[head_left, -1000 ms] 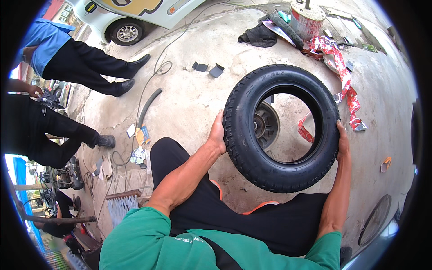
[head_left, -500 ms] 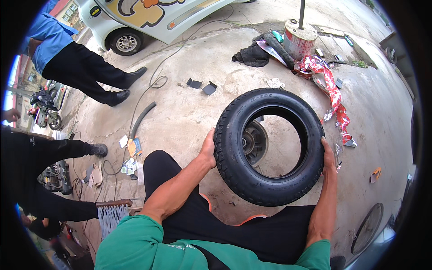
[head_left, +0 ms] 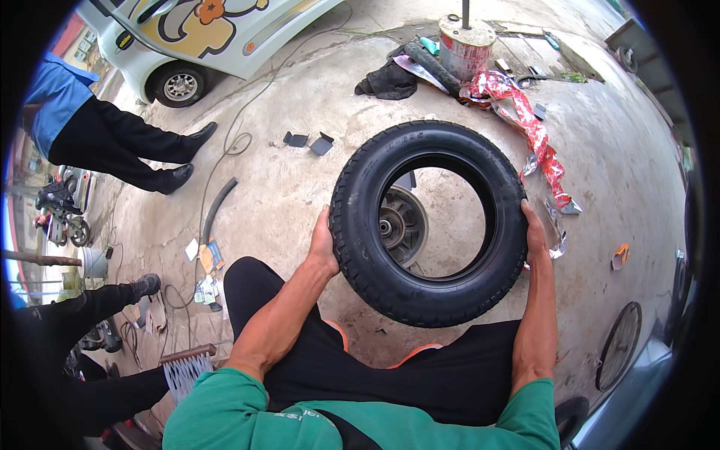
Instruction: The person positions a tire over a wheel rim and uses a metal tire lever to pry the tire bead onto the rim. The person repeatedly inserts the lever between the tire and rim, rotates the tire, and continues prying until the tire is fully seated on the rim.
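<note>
A black rubber tyre with knobbly tread is held up in front of my knees, its open centre facing me. My left hand presses its palm against the tread on the left side. On the opposite side my right hand grips the tyre, thumb toward the near sidewall. The fingers of both hands are partly hidden behind the rubber. Through the tyre's opening I see a grey metal wheel rim lying on the ground, partly covered by the tyre.
A red-and-white drum with a pole stands far right of centre, beside black cloth and crumpled red-silver wrapping. A person in blue stands left. A curved hose and cables lie on the concrete. A spoked wheel is at right.
My view has shifted, so the surroundings sit further left. The tyre, still between both hands, is tilted slightly differently. At the left, the dark-clothed person's legs have moved lower in view.
</note>
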Action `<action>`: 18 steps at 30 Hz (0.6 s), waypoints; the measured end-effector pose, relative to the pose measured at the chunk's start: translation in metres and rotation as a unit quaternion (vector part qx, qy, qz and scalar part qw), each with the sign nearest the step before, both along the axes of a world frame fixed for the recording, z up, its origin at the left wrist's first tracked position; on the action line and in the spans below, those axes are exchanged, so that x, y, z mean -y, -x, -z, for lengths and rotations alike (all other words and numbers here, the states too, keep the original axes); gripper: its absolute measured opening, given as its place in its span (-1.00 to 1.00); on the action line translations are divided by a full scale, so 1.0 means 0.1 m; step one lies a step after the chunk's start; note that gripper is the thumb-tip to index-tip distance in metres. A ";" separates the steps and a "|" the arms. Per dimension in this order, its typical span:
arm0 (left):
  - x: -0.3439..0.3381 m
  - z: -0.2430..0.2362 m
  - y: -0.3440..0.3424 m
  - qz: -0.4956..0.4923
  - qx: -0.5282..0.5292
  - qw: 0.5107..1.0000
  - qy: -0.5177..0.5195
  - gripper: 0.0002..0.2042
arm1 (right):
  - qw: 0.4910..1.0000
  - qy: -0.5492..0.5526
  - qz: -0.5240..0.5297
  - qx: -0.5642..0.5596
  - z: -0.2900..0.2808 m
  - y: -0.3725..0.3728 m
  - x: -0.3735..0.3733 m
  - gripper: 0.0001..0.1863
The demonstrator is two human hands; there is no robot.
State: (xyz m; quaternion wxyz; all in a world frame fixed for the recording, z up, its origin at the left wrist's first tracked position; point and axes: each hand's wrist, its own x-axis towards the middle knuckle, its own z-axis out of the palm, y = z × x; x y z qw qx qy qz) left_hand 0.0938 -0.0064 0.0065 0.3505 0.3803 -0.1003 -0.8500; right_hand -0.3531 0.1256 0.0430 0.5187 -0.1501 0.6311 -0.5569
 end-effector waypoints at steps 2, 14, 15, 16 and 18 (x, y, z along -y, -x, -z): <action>0.00 0.01 -0.01 -0.004 0.001 1.000 -0.002 -0.32 | 1.000 -0.007 0.002 -0.004 0.03 0.02 0.02 -0.43; -0.01 0.07 -0.01 -0.012 -0.007 1.000 0.000 -0.37 | 1.000 -0.005 0.012 -0.015 0.01 0.05 0.03 -0.33; -0.01 0.08 -0.02 -0.009 -0.004 1.000 0.002 -0.37 | 1.000 -0.007 0.009 -0.008 -0.01 0.03 0.03 -0.33; -0.01 0.09 -0.03 -0.006 -0.002 1.000 0.003 -0.37 | 1.000 -0.009 0.006 -0.001 -0.03 0.02 0.02 -0.32; -0.02 0.08 -0.01 -0.001 0.008 1.000 0.006 -0.38 | 1.000 -0.017 0.002 -0.007 -0.03 0.01 0.03 -0.31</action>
